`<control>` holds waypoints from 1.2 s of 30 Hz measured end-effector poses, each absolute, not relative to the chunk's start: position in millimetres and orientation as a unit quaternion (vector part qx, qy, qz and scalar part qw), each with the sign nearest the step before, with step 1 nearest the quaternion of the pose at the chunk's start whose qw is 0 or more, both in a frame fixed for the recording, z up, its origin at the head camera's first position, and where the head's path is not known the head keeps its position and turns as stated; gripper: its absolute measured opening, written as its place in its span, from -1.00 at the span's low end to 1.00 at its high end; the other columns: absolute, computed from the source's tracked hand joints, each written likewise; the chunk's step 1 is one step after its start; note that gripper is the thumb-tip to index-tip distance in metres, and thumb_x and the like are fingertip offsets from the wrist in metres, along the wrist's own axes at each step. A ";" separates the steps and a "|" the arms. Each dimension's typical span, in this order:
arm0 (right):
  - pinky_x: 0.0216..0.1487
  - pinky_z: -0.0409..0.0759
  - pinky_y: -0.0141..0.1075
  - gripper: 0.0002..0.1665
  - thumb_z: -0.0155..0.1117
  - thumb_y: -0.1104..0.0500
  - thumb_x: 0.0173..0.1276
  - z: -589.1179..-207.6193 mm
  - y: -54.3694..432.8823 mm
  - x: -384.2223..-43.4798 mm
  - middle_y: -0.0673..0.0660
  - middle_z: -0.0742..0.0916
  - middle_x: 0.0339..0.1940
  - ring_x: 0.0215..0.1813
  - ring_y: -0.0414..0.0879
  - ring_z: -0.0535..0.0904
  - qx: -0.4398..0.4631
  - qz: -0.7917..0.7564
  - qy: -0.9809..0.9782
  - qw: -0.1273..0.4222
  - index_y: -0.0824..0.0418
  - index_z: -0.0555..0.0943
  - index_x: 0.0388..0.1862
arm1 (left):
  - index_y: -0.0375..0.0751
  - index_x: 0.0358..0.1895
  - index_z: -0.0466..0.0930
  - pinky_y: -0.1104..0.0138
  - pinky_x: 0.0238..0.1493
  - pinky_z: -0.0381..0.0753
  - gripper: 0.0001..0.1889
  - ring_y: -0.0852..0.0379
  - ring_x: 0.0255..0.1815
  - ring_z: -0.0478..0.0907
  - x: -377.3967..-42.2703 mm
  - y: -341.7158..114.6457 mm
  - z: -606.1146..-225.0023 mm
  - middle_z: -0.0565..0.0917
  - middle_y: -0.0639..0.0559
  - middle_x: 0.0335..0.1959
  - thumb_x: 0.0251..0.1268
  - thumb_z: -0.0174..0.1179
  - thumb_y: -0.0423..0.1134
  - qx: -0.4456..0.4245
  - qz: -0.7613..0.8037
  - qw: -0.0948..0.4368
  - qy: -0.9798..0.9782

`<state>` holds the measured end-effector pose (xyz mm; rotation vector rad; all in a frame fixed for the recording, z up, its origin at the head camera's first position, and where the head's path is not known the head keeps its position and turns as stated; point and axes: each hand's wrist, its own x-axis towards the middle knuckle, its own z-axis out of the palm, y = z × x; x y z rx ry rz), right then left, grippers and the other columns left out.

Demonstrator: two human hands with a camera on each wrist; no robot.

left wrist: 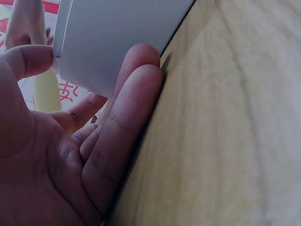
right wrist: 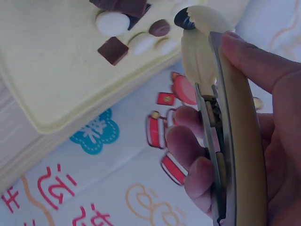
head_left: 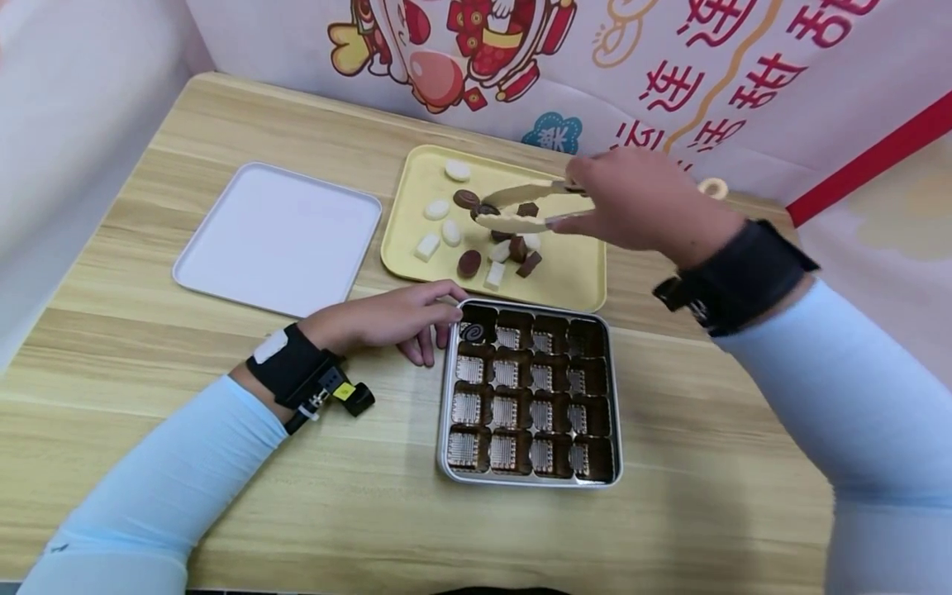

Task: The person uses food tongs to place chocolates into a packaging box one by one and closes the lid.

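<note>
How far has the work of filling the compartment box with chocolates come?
Done, it seems: one dark swirled chocolate sits in the box, at its far-left corner. In hand: the right hand holds tongs, their tips around another dark chocolate at the yellow tray; the left hand touches the box. Remaining: most other compartments show bare bottoms, and white pieces and brown pieces lie on the tray.

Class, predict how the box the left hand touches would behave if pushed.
The box probably slides rather than tips, being broad and sitting flat. Its straight rim suggests stiffness. It's likely light for its size: most compartments look empty.
</note>
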<state>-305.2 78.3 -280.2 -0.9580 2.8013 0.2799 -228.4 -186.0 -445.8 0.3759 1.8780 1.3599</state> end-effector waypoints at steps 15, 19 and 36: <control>-0.58 0.52 -0.21 -0.28 0.57 -0.21 0.07 -281.1 141.3 -224.0 0.11 0.80 -0.16 -0.42 -0.08 0.68 -0.413 0.070 0.908 0.001 0.19 0.64 0.08 | 0.02 0.42 0.18 0.12 -0.39 0.79 -0.57 -0.05 -0.41 0.71 -231.4 -191.1 -451.6 0.59 -0.23 -0.11 0.61 -0.17 -0.01 0.138 0.527 0.382 0.747; -0.32 0.73 -0.06 -0.30 0.55 -0.18 0.11 -286.0 137.7 -223.3 0.12 0.80 -0.06 -0.23 0.00 0.75 -0.427 0.085 0.900 0.023 0.16 0.63 0.13 | 0.05 0.41 0.19 0.12 -0.38 0.79 -0.58 -0.07 -0.40 0.71 -230.5 -190.5 -452.6 0.60 -0.24 -0.10 0.61 -0.16 -0.01 0.134 0.529 0.381 0.746; -0.25 0.59 -0.13 -0.48 0.54 -0.11 0.15 -276.9 103.6 -234.1 0.05 0.76 -0.32 -0.35 0.01 0.59 -0.541 0.184 0.821 -0.003 0.19 0.54 -0.14 | -0.02 0.28 0.26 0.08 -0.30 0.80 -0.65 -0.11 -0.32 0.71 -231.3 -185.6 -448.9 0.60 -0.22 -0.12 0.60 -0.14 -0.01 0.156 0.524 0.382 0.745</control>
